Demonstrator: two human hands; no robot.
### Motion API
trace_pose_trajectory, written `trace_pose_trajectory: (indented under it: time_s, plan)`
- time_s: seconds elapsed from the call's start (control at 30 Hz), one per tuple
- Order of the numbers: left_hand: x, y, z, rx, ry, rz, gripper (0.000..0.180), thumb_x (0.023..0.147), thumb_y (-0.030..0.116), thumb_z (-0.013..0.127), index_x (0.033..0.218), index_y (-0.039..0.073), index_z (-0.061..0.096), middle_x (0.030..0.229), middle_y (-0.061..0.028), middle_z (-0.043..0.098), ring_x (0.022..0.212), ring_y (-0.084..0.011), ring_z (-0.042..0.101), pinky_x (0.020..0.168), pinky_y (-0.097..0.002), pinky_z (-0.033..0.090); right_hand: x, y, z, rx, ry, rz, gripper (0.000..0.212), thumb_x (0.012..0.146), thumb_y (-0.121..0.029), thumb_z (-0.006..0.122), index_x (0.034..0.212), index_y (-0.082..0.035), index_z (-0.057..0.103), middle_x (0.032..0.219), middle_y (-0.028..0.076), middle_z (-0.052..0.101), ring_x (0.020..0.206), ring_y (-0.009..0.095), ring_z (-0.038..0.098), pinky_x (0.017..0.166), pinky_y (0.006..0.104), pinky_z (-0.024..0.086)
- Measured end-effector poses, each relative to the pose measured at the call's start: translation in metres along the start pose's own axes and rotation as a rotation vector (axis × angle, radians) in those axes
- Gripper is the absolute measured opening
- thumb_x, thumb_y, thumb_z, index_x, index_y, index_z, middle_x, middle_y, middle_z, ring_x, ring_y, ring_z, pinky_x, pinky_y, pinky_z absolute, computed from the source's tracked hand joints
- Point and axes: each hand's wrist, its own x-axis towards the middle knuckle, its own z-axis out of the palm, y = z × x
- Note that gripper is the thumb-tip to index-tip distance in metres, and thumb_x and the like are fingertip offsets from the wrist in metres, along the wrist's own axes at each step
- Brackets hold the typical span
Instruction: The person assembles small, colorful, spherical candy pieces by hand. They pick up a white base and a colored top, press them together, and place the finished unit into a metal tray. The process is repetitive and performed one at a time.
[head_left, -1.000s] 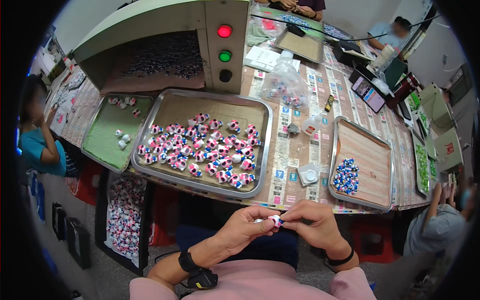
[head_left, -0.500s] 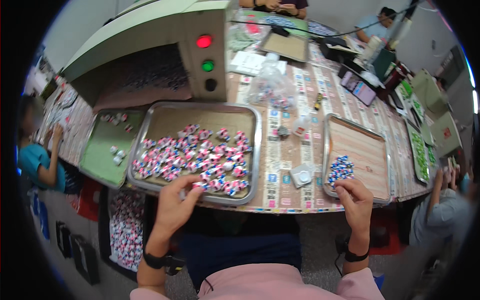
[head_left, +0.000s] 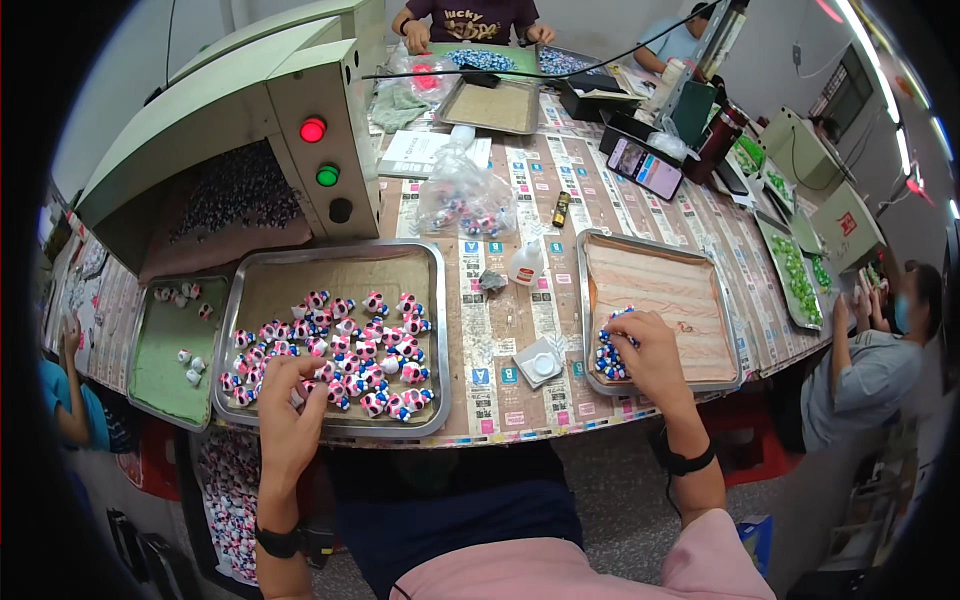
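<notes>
A metal tray (head_left: 440,330) on the left bears many small pink, white and blue animal-head figurines (head_left: 375,365). Over its front edge, my left hand (head_left: 288,425) pinches a small figurine, mostly hidden behind the thumb and fingers. To the right, a second metal tray (head_left: 665,280) with a wood-toned lining holds a heap of tiny blue-and-white pieces (head_left: 612,362) along its left side. My right hand (head_left: 652,358) reaches into this heap, thumb and forefinger pressed together. Whatever sits between those fingertips is too small to make out.
Between the trays are a white glue bottle (head_left: 526,264), a small white dish (head_left: 541,362) and a grey lump (head_left: 491,281). A machine with lights (head_left: 325,150) stands behind the left tray, a green tray (head_left: 150,350) beside it. Co-workers sit around the table, including one opposite (head_left: 480,20).
My view has shifted, so the trays appear further left. My right hand has moved from the tray's front edge onto the tiny pieces. My left hand stays at the figurine tray.
</notes>
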Motion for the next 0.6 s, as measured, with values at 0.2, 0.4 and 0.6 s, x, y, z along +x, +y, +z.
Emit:
trace_pose_trajectory:
  time_s: [0.2,0.4,0.6]
  plan:
    - [-0.026,0.023,0.010,-0.711,-0.267,-0.200,0.042,0.070,-0.014,0.037,0.106,0.004,0.047,0.102,-0.0049,0.046,0.088,-0.0105,0.046,0.079,-0.0243,0.041,0.009,-0.004,0.005,-0.168,-0.085,0.026,0.016,0.075,-0.003,0.066,0.091,-0.001,0.068,0.087,0.013,0.066,0.086,0.031,0.060,0.082,0.0382,0.046]
    - [-0.050,0.047,0.026,-1.189,-0.485,-0.512,0.033,0.092,0.006,0.060,0.121,-0.005,0.048,0.121,-0.0209,0.056,0.102,-0.0205,0.064,0.085,-0.0276,0.055,-0.002,-0.021,0.002,0.140,0.047,0.144,0.015,0.080,-0.003,0.066,0.094,0.001,0.068,0.084,0.011,0.067,0.075,0.020,0.064,0.069,0.0305,0.050]
    - [-0.060,0.044,0.058,-1.505,-0.586,-0.724,0.033,0.098,0.010,0.052,0.129,-0.002,0.048,0.114,-0.0147,0.060,0.094,-0.0182,0.066,0.081,-0.0256,0.056,-0.027,-0.059,0.002,0.710,-0.169,0.288,0.017,0.083,0.001,0.067,0.100,0.004,0.067,0.097,0.006,0.064,0.082,0.010,0.063,0.070,0.0227,0.051]
